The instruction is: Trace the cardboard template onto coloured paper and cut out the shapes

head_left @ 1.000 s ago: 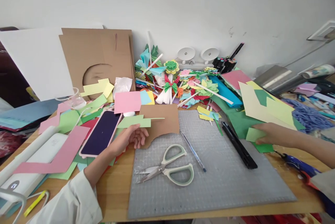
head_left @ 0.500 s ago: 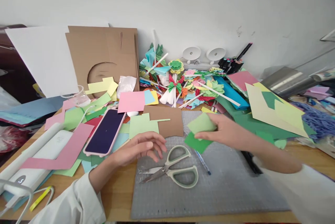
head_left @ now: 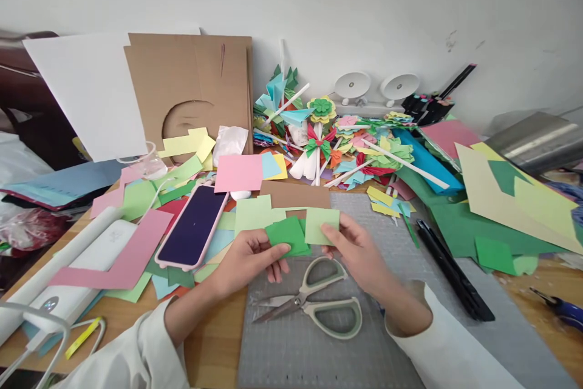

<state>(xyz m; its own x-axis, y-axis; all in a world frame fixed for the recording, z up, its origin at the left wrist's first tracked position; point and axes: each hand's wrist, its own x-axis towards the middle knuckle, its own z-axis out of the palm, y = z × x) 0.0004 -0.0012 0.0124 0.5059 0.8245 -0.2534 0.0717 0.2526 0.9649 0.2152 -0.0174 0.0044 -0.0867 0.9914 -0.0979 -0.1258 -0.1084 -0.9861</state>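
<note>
Between thumb and fingers, my left hand [head_left: 255,258] pinches dark green paper squares [head_left: 288,235], at least two overlapping. Beside it, my right hand [head_left: 359,252] grips a light green paper square [head_left: 321,226] by its right edge. The two colours meet at their sides, held above the upper part of the grey cutting mat [head_left: 291,358]. Just below both hands lie scissors [head_left: 298,302] with pale handles, their blades parted and pointing left.
A phone [head_left: 194,228] lies among scattered coloured paper on the left. Paper flowers [head_left: 321,111] and white sticks pile up against the wall. A black utility knife [head_left: 450,270] rests at the mat's right. Cardboard sheets [head_left: 186,82] lean at the back.
My right hand has come left and lower toward my left hand. The dark green squares, earlier in my right hand, are now in my left hand. The view has shifted slightly right.
</note>
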